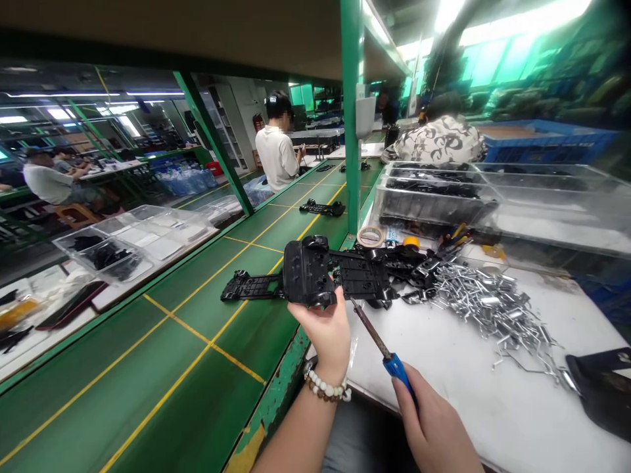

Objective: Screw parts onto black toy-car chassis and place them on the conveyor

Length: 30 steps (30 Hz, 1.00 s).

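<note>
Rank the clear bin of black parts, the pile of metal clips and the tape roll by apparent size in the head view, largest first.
The clear bin and the pile of metal clips look alike, so unranked; the pile sits nearer the camera. Smallest: the tape roll.

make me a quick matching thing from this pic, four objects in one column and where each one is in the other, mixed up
Things:
1. black ribbed plastic frame
2. blue-handled tool with a dark metal shaft
3. heap of silver metal clips
4. small black plastic part

Places:
A. on the green conveyor belt
B. in the right hand
C. on the white tabletop
D. in the left hand

Pairs: 1-D, 2-B, 3-C, 4-A
</note>
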Each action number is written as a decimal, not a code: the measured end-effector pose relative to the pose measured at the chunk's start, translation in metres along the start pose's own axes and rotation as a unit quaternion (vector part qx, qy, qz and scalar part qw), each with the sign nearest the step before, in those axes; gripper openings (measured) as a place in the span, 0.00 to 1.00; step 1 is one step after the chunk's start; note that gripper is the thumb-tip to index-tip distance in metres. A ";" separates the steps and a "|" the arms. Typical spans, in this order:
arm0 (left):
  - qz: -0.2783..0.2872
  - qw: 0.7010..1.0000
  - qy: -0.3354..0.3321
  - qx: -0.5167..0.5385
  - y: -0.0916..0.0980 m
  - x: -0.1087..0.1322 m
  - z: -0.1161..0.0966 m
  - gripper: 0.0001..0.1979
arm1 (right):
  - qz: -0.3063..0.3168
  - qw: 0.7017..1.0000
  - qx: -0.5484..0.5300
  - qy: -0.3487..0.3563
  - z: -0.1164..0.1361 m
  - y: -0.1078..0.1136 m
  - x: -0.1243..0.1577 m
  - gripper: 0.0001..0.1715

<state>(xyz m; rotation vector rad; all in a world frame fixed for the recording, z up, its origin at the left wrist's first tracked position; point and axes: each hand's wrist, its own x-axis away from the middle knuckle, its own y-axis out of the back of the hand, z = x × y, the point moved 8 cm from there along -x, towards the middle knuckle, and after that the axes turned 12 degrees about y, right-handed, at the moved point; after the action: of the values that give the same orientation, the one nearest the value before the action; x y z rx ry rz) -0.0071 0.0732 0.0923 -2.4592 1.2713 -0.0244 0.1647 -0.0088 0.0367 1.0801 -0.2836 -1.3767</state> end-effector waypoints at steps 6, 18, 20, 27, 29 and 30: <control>0.001 0.999 -0.015 -0.039 0.000 0.004 0.000 0.26 | 0.022 0.999 -0.012 -0.022 -0.005 -0.004 0.002 0.17; -0.027 0.998 -0.043 -0.042 -0.001 0.012 0.002 0.29 | 0.002 1.000 -0.023 0.003 0.004 -0.003 0.000 0.15; -0.040 0.997 -0.048 -0.046 0.001 0.013 0.004 0.30 | -0.008 1.000 -0.015 0.015 0.009 -0.002 -0.001 0.15; -0.058 0.995 -0.058 -0.050 0.007 0.011 0.007 0.28 | -0.059 0.986 0.149 0.054 0.016 -0.006 0.001 0.19; -0.059 0.996 -0.032 -0.051 0.011 0.005 0.012 0.27 | -0.069 0.988 0.128 0.057 0.011 -0.006 0.006 0.20; -0.057 0.997 -0.007 -0.055 0.014 0.001 0.016 0.27 | -0.074 0.992 0.094 0.043 0.005 -0.005 0.010 0.20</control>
<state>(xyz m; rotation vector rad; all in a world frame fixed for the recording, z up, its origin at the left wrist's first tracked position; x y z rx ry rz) -0.0145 0.0700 0.0725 -2.6193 1.1531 0.0353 0.1603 -0.0188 0.0316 1.3353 -0.2793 -1.4515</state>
